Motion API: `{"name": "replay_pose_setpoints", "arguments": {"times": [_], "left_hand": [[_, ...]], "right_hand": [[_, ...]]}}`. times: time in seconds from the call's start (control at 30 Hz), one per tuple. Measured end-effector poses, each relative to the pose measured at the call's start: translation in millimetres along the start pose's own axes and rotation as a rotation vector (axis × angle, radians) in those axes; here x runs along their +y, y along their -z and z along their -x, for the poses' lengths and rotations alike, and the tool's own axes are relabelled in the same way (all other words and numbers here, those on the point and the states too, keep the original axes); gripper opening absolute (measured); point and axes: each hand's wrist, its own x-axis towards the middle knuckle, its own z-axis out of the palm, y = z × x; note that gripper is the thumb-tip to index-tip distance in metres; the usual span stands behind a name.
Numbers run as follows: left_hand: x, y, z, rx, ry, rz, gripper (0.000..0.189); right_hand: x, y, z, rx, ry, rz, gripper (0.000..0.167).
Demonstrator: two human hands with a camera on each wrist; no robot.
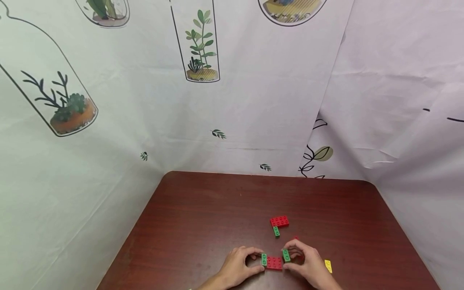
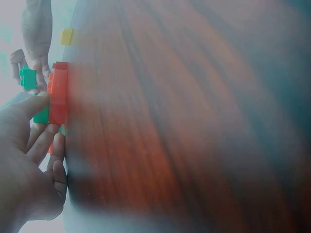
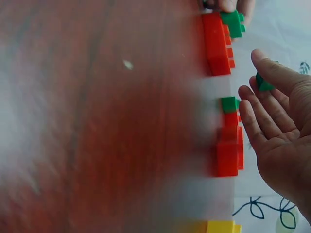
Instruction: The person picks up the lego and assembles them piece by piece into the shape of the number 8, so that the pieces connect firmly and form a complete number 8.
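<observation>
A red toy building brick (image 1: 274,263) lies near the front of the table, with a green brick (image 1: 264,259) on its left end. My left hand (image 1: 237,264) pinches this green brick between thumb and fingers; in the left wrist view the thumb covers part of it. Over the red brick's right end, my right hand (image 1: 308,262) holds a second green brick (image 1: 286,255) between thumb and fingers. From the right wrist view, that held green brick (image 3: 264,82) appears raised and apart from the red brick (image 3: 216,46).
Farther back lie another red brick (image 1: 279,221) and a narrow green brick (image 1: 276,232) at its front edge. A red piece (image 1: 296,238) is mostly hidden behind my right hand. To the right lies a yellow brick (image 1: 328,266). Patterned white cloth (image 1: 246,112) surrounds the brown table (image 1: 188,225).
</observation>
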Motion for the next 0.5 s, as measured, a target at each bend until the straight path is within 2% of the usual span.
{"name": "replay_pose_setpoints", "arguments": {"times": [0.23,0.5], "left_hand": [[-2.2,-0.3,-1.0,-0.004,-0.002,0.004,0.029],[-3.0,-0.4,-1.9,-0.003,-0.011,0.005,0.029]], "right_hand": [[-2,-10,1.0,-0.030,-0.056,-0.026,0.043],[0,-17,0.5,-0.020,-0.044,-0.031,0.043]]}}
